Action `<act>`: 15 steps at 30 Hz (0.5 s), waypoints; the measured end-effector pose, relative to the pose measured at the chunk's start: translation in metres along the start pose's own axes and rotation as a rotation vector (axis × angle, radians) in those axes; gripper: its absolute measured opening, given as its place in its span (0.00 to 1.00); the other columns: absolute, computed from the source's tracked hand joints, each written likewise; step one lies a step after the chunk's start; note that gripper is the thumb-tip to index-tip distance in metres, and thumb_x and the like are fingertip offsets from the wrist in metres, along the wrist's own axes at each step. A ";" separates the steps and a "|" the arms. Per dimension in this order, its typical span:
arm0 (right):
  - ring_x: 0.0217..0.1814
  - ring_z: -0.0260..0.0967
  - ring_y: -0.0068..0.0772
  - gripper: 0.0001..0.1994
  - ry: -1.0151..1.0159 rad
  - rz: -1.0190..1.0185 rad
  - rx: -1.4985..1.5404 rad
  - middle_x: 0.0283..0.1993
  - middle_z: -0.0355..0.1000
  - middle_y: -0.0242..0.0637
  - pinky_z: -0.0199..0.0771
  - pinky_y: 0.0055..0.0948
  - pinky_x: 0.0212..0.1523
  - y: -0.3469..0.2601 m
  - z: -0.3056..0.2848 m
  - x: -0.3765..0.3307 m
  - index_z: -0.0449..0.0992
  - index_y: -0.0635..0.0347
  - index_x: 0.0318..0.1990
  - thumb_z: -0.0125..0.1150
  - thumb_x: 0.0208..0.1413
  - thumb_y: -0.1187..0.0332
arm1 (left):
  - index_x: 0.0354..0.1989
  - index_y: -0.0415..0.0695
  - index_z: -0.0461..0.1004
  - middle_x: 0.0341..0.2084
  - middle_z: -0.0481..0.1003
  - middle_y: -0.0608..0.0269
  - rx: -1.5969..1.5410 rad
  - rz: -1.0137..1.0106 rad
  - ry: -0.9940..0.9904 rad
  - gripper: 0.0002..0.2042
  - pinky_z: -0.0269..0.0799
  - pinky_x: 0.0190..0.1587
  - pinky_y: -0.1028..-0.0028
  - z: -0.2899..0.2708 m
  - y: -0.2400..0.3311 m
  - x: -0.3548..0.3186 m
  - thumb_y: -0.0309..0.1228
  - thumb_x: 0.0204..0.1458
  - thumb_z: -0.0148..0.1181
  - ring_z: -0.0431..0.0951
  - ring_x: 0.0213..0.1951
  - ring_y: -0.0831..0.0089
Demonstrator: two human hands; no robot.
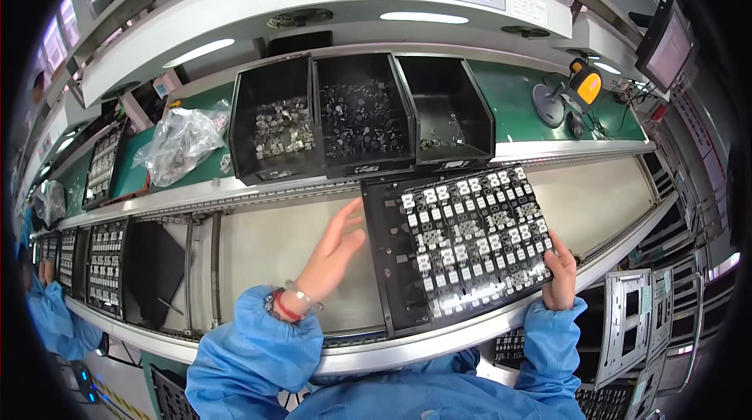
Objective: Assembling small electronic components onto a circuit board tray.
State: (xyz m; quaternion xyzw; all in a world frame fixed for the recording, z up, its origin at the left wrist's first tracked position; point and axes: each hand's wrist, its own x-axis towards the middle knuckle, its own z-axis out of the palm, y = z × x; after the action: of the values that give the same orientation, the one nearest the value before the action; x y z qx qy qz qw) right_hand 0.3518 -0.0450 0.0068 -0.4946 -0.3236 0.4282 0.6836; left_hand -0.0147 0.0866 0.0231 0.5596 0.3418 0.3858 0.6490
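A black tray [379, 279] holding rows of small white-and-black parts lies tilted across the conveyor in front of me. My right hand [560, 273] grips its right edge, with some of the fingers hidden. My left hand [335, 252] is raised beside the tray's left edge, fingers stretched out and holding nothing; whether the fingertips touch the edge I cannot tell. Just beyond the tray stand three black bins: the left bin [249, 126] and the middle bin [321, 118] contain many small metal pieces, and the right bin [439, 91] has a few.
A clear plastic bag [186, 144] lies on the green bench left of the bins. To their right stands a yellow-and-black scanner [583, 87] on its stand. More loaded trays [106, 271] sit along the line at left, near a co-worker's blue sleeve [59, 318]. Metal frames [627, 326] stand at lower right.
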 end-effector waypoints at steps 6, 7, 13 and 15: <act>0.53 0.68 0.31 0.23 -0.064 0.019 -0.119 0.55 0.68 0.44 0.65 0.27 0.56 0.016 0.015 0.007 0.57 0.73 0.61 0.49 0.57 0.78 | 0.58 0.42 0.61 0.57 0.60 0.60 0.338 0.180 0.008 0.20 0.59 0.57 0.69 -0.001 -0.009 -0.033 0.25 0.54 0.48 0.62 0.59 0.66; 0.53 0.68 0.31 0.23 -0.070 0.024 -0.123 0.55 0.68 0.44 0.65 0.27 0.56 0.014 0.019 0.005 0.57 0.73 0.61 0.49 0.57 0.78 | 0.56 0.42 0.62 0.56 0.62 0.58 0.411 0.223 -0.006 0.20 0.59 0.58 0.68 0.002 -0.009 -0.036 0.25 0.53 0.49 0.62 0.58 0.64; 0.55 0.65 0.29 0.24 -0.102 0.067 -0.385 0.56 0.66 0.45 0.63 0.26 0.56 0.013 0.026 0.003 0.57 0.74 0.61 0.49 0.56 0.79 | 0.53 0.40 0.65 0.53 0.64 0.53 0.748 0.344 -0.220 0.20 0.58 0.59 0.62 0.025 -0.004 -0.040 0.27 0.49 0.53 0.62 0.57 0.55; 0.54 0.66 0.30 0.23 -0.115 -0.049 -0.682 0.55 0.67 0.43 0.63 0.26 0.55 0.015 0.022 0.003 0.59 0.72 0.60 0.50 0.55 0.78 | 0.52 0.40 0.67 0.54 0.64 0.55 0.991 0.471 -0.300 0.21 0.56 0.60 0.60 0.033 -0.004 -0.037 0.31 0.47 0.56 0.63 0.58 0.57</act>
State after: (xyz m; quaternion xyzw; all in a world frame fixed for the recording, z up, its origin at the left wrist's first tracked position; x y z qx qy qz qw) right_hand 0.3300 -0.0310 -0.0004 -0.6617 -0.4978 0.3060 0.4698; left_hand -0.0030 0.0383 0.0241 0.9070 0.2520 0.2299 0.2471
